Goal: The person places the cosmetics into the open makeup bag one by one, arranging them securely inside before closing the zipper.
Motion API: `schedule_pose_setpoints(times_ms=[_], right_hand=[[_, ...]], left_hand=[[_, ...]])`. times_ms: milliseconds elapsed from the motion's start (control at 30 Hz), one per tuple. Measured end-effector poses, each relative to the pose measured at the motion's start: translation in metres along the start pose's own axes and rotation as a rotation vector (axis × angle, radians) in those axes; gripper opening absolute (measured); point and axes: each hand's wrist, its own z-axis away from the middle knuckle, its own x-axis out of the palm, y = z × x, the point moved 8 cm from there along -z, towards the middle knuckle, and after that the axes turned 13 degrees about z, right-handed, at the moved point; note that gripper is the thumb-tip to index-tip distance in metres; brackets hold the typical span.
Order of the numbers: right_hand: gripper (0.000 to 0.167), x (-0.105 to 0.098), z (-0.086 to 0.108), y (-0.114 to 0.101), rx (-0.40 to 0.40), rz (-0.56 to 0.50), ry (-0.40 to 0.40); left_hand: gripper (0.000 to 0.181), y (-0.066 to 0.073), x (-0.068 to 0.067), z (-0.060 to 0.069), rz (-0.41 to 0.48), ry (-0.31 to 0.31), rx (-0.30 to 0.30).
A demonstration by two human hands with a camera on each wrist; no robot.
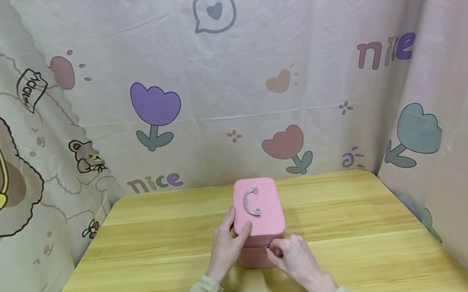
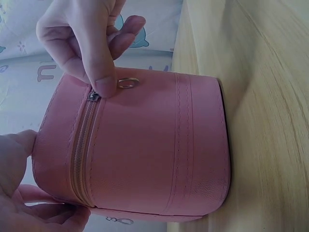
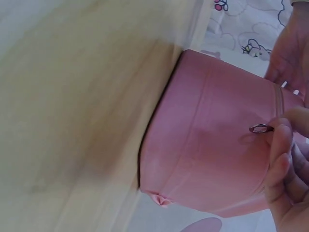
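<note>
A pink zippered case (image 1: 265, 206) stands upright on the wooden table, with a clear curved handle (image 1: 248, 204) on its lid. My left hand (image 1: 226, 247) holds the lid's left side, its thumb lying on the top near the front edge. At the front, my right hand (image 1: 294, 257) pinches the zipper pull (image 2: 93, 95) between thumb and index finger. In the left wrist view the zipper (image 2: 82, 154) runs closed from the pull toward my left hand. A metal ring (image 3: 261, 128) of the pull sticks out past the right fingertips in the right wrist view.
The wooden table (image 1: 154, 247) spreads out on both sides of the case. A pale printed curtain (image 1: 217, 93) hangs behind it and along the left and right. A small pink fabric tab (image 3: 161, 199) shows low on the case's side.
</note>
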Motion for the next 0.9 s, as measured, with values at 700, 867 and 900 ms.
schedule_pose_setpoints(times_ms=[700,867,900], right_hand=[[0.023,-0.0048,-0.0003,0.0024,0.077,0.150,0.021],[0.024,-0.0045,-0.0019,-0.0014,0.089,0.170,0.011],[0.025,-0.0042,-0.0024,-0.0018,0.092,0.169,-0.002]], left_hand=[[0.068,-0.0005,0.0004,-0.0010,0.007,0.001,-0.002],[0.068,-0.0003,-0.0006,-0.0008,0.025,0.003,-0.005],[0.067,-0.0002,-0.0008,-0.0009,0.028,0.003,-0.006]])
